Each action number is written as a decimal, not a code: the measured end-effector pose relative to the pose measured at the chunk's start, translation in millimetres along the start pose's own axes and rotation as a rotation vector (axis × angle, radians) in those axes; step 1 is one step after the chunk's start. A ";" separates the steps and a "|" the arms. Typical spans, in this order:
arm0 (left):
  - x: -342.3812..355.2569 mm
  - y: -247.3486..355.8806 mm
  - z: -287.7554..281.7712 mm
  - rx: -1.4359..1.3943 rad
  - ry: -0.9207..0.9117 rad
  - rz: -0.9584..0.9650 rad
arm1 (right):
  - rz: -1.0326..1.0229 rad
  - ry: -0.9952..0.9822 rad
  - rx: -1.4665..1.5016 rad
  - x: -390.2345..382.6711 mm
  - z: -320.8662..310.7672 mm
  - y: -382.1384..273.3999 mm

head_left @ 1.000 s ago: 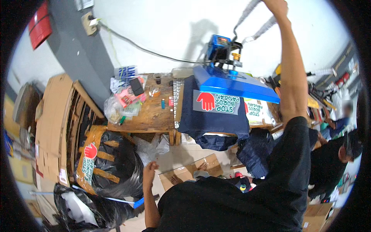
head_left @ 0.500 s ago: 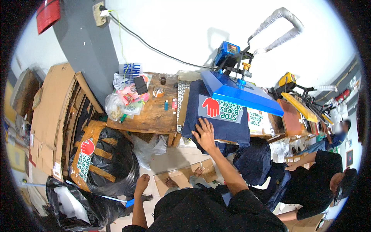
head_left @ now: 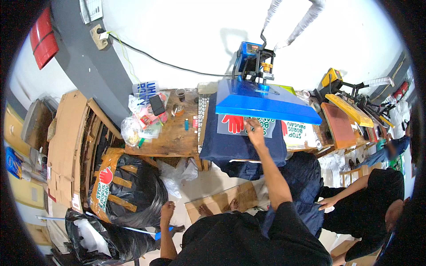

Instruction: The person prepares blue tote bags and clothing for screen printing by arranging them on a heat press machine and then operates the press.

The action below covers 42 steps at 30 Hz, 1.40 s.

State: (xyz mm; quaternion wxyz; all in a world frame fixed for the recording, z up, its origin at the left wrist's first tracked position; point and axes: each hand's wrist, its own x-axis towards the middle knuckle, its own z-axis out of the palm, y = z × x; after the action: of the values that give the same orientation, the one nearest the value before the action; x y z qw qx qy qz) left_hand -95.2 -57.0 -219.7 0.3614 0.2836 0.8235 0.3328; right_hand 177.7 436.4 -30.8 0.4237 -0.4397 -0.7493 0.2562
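A navy T-shirt [head_left: 239, 150] lies spread on a heat press's lower bed. On it rests a transfer film [head_left: 225, 129] printed with a red hand and green lettering. My right hand [head_left: 255, 129] touches this film between the red hand and the lettering, its fingers bent and apart. Just above hangs the press's raised blue upper plate [head_left: 266, 104], hiding the film's far edge. My left hand [head_left: 167, 210] hangs low with fingers curled and nothing visible in it, beside a big black plastic-wrapped bundle [head_left: 146, 181].
Left of the press, a wooden table [head_left: 177, 144] bears a phone [head_left: 156, 105], a cup and plastic bags. Stacked cardboard [head_left: 66, 150] stands far left. At right, a co-worker's hand [head_left: 327, 202] holds navy cloth [head_left: 297, 190]; yellow presses [head_left: 348, 109] stand beyond.
My right hand has moved from the shirt's near left part, up onto the film. The blue plate has swung left and now overlaps the film's far edge. My left hand still hangs low.
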 end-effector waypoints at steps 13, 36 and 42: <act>-28.8 154.2 130.2 -0.007 -0.188 0.232 | -0.515 -0.336 -0.480 -45.4 79.0 -29.1; -32.5 266.2 204.1 0.267 -0.378 0.563 | 0.151 -0.235 -0.544 -264.1 -282.3 174.8; -68.8 275.9 210.8 0.622 -0.499 0.942 | 0.042 -0.928 0.109 -311.2 -122.7 38.8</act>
State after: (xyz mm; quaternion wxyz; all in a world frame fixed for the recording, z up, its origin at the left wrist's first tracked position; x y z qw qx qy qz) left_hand 172.3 137.0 -93.0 0.2575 0.7783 0.5589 0.1244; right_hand 379.6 183.8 -125.2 0.0612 -0.2707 -0.8361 0.4733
